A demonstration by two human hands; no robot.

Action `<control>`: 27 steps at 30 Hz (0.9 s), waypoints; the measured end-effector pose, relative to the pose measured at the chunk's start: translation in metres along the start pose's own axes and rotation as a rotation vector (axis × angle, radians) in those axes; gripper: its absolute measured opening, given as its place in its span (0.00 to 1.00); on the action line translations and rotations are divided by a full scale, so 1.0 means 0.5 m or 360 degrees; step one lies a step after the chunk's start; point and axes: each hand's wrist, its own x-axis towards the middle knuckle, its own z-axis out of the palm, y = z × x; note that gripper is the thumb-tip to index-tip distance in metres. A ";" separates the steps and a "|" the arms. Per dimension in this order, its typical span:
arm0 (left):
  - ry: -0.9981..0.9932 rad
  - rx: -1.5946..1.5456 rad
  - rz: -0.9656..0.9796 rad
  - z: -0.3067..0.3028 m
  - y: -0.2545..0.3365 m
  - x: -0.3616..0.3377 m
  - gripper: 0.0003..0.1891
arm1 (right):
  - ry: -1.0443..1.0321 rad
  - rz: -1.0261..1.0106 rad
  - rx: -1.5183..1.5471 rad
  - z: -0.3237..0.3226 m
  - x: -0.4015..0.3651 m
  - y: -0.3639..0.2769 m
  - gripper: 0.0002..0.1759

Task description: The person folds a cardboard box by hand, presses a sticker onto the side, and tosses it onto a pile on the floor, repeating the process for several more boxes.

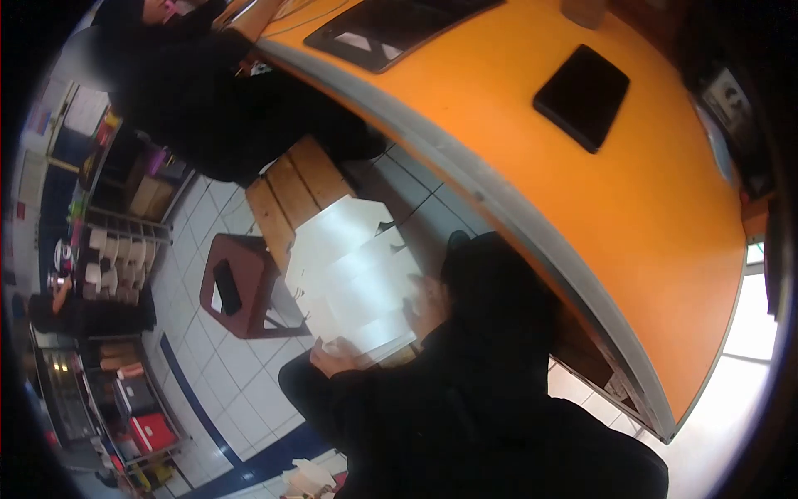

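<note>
A flat white cut-out sheet (341, 249), like an unfolded cardboard box with slots and flaps along its edges, lies in front of me over a wooden slatted bench (303, 176). Light glares off its middle. My left hand (335, 358) is closed on its near left corner, fingers curled at the edge. Along the sheet's right edge sits my right hand (430, 304), smeared by motion, with its fingertips overlapping the sheet.
An orange table (515, 91) with a grey edge runs along my right, holding a black flat case (583, 96) and a dark panel (399, 29). A person in dark clothes (199, 91) sits beyond the bench. A maroon stool (237, 283) and loaded shelves (120, 249) stand left.
</note>
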 end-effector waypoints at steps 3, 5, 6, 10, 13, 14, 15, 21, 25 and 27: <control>0.0092 -0.0043 -0.0025 0.005 0.009 -0.009 0.29 | -0.0009 0.0298 0.0357 -0.014 0.005 -0.002 0.31; 0.0122 -0.0078 0.0051 0.004 0.018 -0.009 0.27 | 0.0049 0.0264 0.0326 -0.007 0.007 0.006 0.32; 0.0132 -0.0077 0.0035 0.004 0.026 -0.009 0.27 | 0.0122 0.0236 0.0300 -0.003 0.008 0.005 0.32; 0.0162 -0.0152 -0.0089 0.010 0.044 -0.008 0.27 | 0.0042 0.0286 0.0375 0.011 0.007 0.011 0.33; 0.0222 -0.0120 0.0015 0.020 0.017 -0.005 0.23 | 0.0024 0.0280 0.0335 0.024 0.011 0.022 0.33; 0.0221 -0.0152 -0.0003 0.008 0.021 -0.001 0.20 | 0.0050 0.0292 0.0299 0.040 0.015 0.040 0.32; 0.0292 -0.0251 0.0002 0.010 0.016 0.001 0.18 | 0.0076 0.0305 0.0263 0.056 0.018 0.059 0.32; 0.0123 -0.0375 -0.0205 -0.040 0.039 -0.008 0.11 | -0.0234 0.0403 0.0061 0.031 0.033 0.024 0.25; -0.0293 0.0191 0.0036 -0.085 0.072 -0.018 0.15 | -0.0218 0.0204 -0.0114 0.039 0.020 0.028 0.21; -0.0387 0.0216 0.0081 -0.104 0.101 -0.014 0.18 | -0.0246 -0.0099 -0.0160 0.036 0.015 0.005 0.23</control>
